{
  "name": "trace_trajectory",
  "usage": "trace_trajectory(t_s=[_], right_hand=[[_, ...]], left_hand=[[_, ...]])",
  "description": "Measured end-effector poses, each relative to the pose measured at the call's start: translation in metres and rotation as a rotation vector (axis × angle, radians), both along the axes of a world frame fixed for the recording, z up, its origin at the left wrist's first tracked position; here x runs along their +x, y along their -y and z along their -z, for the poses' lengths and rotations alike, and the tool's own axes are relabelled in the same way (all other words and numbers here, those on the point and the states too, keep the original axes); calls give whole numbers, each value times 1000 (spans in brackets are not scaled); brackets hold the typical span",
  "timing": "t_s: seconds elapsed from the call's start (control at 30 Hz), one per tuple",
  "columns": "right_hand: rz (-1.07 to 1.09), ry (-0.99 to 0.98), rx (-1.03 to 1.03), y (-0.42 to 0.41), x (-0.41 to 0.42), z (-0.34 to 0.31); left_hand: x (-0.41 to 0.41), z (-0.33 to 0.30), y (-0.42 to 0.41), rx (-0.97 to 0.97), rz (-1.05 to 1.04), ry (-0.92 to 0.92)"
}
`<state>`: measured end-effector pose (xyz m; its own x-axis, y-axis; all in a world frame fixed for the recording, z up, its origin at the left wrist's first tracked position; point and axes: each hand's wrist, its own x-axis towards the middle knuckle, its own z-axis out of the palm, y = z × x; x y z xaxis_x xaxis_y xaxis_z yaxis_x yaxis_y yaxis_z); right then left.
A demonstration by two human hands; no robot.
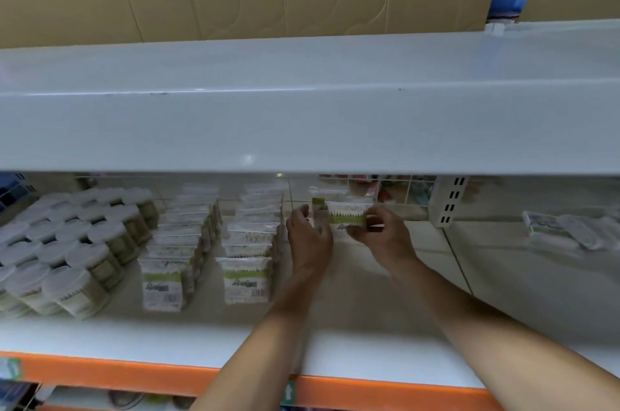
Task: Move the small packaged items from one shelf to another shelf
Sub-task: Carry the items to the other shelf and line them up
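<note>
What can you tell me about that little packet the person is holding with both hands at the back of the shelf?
The held packet is a small clear plastic bag with white contents along the top and a green printed band across its front. It is upright, facing the camera, deep on the white shelf, right of two rows of similar packets. The right hand pinches its right edge; the left hand is at its left edge. Motion blur hides the print.

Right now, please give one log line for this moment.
left hand: holds packet | right hand: holds packet | place: shelf, beside packet rows
</note>
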<state>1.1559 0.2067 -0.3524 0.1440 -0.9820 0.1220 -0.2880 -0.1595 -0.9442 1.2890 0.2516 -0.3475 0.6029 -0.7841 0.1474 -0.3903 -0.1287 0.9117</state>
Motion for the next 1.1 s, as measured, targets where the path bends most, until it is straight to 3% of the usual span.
trace_trajectory(t_s=[0.3, 0.57, 0.7, 0.97, 1.1], right_hand=[[15, -80, -23, 18, 34, 11], [45, -109, -3, 23, 44, 18], [62, -94, 27, 28, 48, 20], [56, -137, 85, 18, 38, 10], [10, -371, -83, 3, 5, -4]], left_hand=[[-9, -22, -45, 180, 102, 204], [-4, -17, -49, 158, 217, -16], [3, -10, -48, 146, 227, -31], [4, -3, -52, 102, 337, 107], [-5, -9, -45, 189, 414, 254]])
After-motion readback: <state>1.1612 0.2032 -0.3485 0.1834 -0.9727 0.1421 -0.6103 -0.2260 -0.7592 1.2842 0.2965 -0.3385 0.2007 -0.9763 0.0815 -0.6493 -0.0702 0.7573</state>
